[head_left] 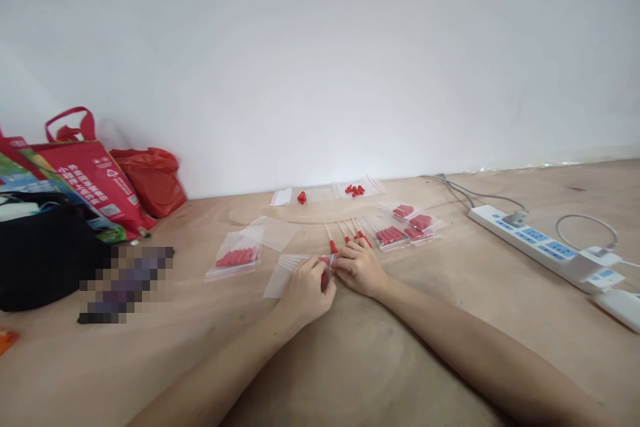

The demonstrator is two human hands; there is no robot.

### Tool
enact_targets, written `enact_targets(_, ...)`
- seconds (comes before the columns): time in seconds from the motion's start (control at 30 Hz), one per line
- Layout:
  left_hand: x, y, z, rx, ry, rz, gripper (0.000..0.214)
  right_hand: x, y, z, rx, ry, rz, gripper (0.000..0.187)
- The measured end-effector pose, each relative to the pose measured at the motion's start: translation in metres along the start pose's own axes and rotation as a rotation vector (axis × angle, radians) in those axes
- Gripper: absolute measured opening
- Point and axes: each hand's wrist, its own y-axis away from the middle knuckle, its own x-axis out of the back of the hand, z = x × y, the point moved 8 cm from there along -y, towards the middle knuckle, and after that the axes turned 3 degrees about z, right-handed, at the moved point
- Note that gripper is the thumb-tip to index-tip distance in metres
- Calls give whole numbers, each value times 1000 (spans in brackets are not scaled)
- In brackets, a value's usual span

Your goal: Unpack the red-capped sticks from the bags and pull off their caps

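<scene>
My left hand (pixel 306 291) and my right hand (pixel 358 267) meet at the middle of the wooden table (pixel 350 360), fingers curled. Between them they pinch red-capped droppers (pixel 331 251) at the mouth of a clear plastic bag (pixel 284 273) lying flat. Under my left fingers sits the bag's right end. Several more red-capped droppers (pixel 357 232) lie fanned out just beyond my right hand. A filled bag of red caps (pixel 235 259) rests to the left, and other filled bags (pixel 407 227) lie to the right.
Loose red caps on clear bags (pixel 355 190) lie near the wall. A white power strip (pixel 545 247) with plugged cables runs along the right. At far left stand a black bag (pixel 43 257), a red printed tote (pixel 97 183) and a red plastic bag (pixel 153 177).
</scene>
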Motion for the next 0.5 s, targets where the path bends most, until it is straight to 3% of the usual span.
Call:
enact_targets(0.13,-1,-4,-12,95,79,-43,18,-2,1,10,-110,-50,-40,7)
enact_targets(0.23,-3,-5,-28,195,166,-33,16,-1,2,16,-168,-100,-43,13)
enact_targets(0.5,-30,1,-60,408,495,-50,16,2,0,5,-27,-174,-29,7)
